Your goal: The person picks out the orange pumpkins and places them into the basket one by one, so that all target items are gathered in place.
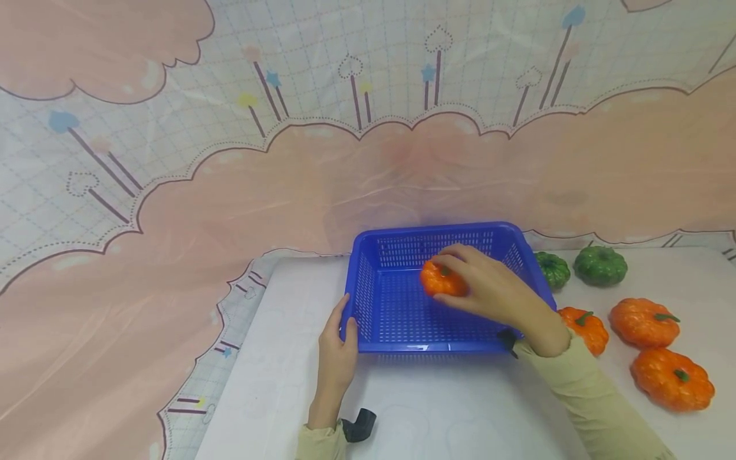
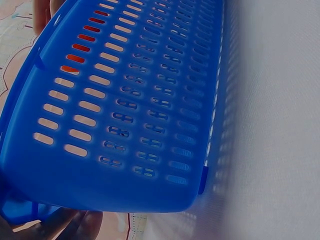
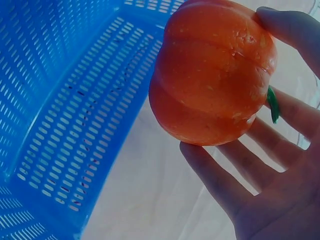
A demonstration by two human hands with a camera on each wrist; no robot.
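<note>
Over the inside of a blue plastic basket (image 1: 422, 347), my right hand (image 1: 489, 284) holds a small orange pumpkin (image 1: 432, 281) with a green stem. Thumb and fingers spread around the pumpkin (image 3: 212, 75) in the right wrist view, and the basket wall stands beside it. My left hand (image 1: 336, 348) grips the basket's left rim. In the left wrist view, fingers (image 2: 85, 225) curl at the rim, and bits of orange show through the slots of the basket wall (image 2: 115, 170).
Right of the basket lie two green pumpkins (image 1: 600, 266) and several orange ones, such as the large pumpkin (image 1: 673, 379) nearest the front. A patterned pink cloth (image 1: 402, 172) hangs behind the white table (image 1: 276, 383).
</note>
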